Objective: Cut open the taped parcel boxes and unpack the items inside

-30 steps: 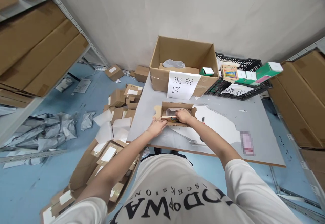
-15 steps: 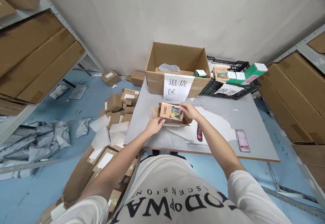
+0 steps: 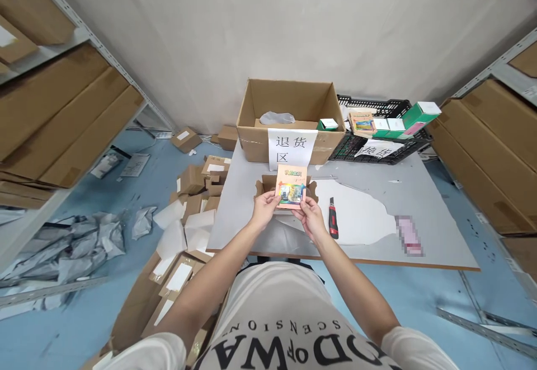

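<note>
Gripping a colourful card packet (image 3: 290,187) upright by its lower corners, left hand (image 3: 265,207) and right hand (image 3: 312,217) each pinching an edge; held above small open carton (image 3: 268,182) on surface (image 3: 419,191); box cutter (image 3: 333,226) just right.

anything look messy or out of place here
Yes. Left of the table, small cardboard boxes and crumpled grey bags lie strewn over the blue floor. On the table, both hands hold a colourful packet upright over an opened small box.
</note>
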Tool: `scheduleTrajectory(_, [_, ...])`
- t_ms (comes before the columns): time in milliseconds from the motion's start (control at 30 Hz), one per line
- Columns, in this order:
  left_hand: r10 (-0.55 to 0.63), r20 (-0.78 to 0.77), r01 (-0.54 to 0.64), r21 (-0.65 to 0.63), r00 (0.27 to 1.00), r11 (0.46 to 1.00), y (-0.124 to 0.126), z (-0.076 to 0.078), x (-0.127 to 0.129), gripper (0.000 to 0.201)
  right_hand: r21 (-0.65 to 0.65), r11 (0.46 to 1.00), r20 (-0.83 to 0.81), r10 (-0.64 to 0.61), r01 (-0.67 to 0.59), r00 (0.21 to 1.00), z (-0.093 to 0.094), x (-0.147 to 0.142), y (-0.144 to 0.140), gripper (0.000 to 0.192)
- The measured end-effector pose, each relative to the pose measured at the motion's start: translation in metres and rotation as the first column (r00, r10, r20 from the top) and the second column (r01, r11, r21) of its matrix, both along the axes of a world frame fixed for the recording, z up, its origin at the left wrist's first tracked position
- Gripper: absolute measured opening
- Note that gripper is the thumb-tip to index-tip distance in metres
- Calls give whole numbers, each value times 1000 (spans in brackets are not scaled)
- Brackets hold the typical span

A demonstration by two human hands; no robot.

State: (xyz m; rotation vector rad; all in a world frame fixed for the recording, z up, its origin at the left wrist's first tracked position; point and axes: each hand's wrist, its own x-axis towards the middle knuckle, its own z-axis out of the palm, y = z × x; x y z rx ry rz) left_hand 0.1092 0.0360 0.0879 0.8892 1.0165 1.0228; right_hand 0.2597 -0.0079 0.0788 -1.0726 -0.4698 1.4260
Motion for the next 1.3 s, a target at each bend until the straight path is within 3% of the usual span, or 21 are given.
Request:
scheduleTrajectory(333, [-34,15,34,1,999,999,1,-6,1,53,7,1000,61,1,-1,998,-5,12,-1,37])
scheduleTrajectory(500, [98,-79,-89,102,992,991,-9,-6,13,61,89,995,277,-71,48,958,5,17,-6,34])
scheduleTrajectory(600, [71,-78,-57,169,994,984,-27,7,28,67,164,985,541,-129,47,831,17,20,-15,33])
scheduleTrajectory(700, [-45,64,35,153,997,988,-45,25,45,55,195,977,789,-102,-89,606,31,17,-27,29])
scheduleTrajectory(800, [40,172,-55,82,984,995,-52,36,55,37,205,932,898,-58,-298,436,42,9,-37,30])
scheduleTrajectory(900, [118,217,-119,-8,969,993,-48,41,52,34,229,883,922,-62,-410,381,52,8,-44,35])
scheduleTrajectory(967, [78,286,-67,-48,955,997,-44,45,45,36,277,879,908,-107,-389,404,58,15,-46,38])
scheduleTrajectory(1033, [21,372,6,-72,928,997,-41,51,38,40,320,908,874,-172,-271,454,65,28,-45,46])
scheduleTrajectory(1100, [-35,436,82,-91,899,992,-39,56,32,43,308,942,810,-187,-133,556,69,43,-42,58])
scheduleTrajectory(1200, [-116,486,184,-95,866,978,-39,58,29,42,194,977,600,-50,-85,798,71,57,-37,67])
scheduleTrajectory(1300, [-165,504,237,-82,848,968,-38,51,33,38,90,988,387,85,-129,918,69,58,-38,60])
